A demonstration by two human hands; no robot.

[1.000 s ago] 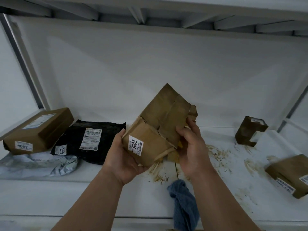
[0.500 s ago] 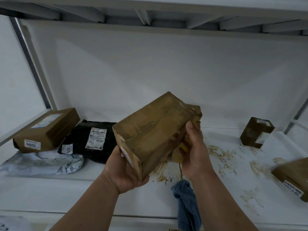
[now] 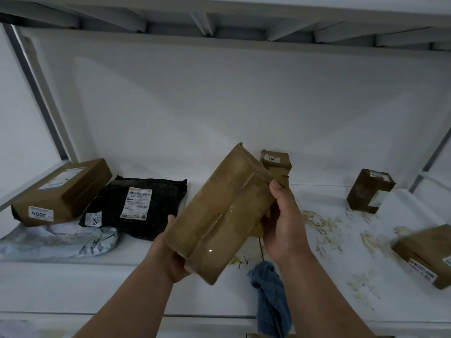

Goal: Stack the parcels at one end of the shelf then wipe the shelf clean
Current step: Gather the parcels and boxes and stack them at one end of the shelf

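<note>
I hold a brown taped cardboard parcel tilted above the middle of the white shelf. My left hand grips its near lower end from underneath, and my right hand clasps its far right side. A small brown box labelled 201 shows just behind the held parcel. At the left end lie a brown box marked 3004, a black mailer bag and a grey mailer bag. A blue cloth hangs over the front edge below my right wrist.
Brown dirt smears cover the shelf's right half. A small dark brown box stands at the back right, and another brown parcel lies at the far right edge. The upper shelf's underside hangs overhead.
I have turned the held parcel over, so its labelled end went out of sight and its taped face shows. The small box behind it has come into view. The camera shifted slightly.
</note>
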